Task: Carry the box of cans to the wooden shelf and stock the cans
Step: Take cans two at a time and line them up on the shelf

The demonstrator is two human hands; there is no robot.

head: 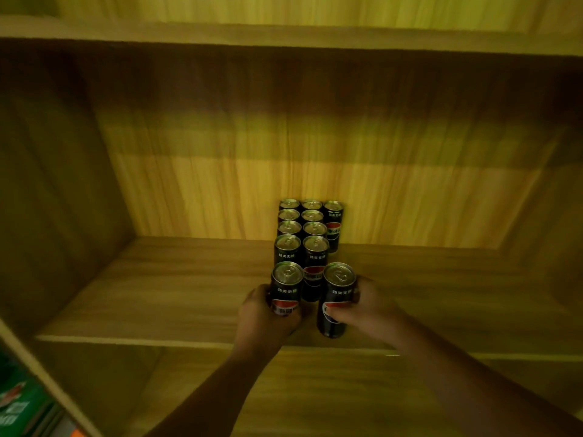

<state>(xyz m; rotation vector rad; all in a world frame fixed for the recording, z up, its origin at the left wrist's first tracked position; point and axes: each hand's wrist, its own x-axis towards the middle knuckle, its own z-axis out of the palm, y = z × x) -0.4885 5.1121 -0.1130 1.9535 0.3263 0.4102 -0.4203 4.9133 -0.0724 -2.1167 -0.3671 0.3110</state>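
You see only your own two forearms and hands: both arms are bare from the bottom edge of the view up to the wrists, with no sleeve or cuff on either. Your left hand (268, 316) and your right hand (366, 307) are bare as well, wearing no glove, and no ring, watch or band shows on the fingers or wrists. The light is dim and yellowish, so fine detail such as nails or small marks on the hands cannot be made out.
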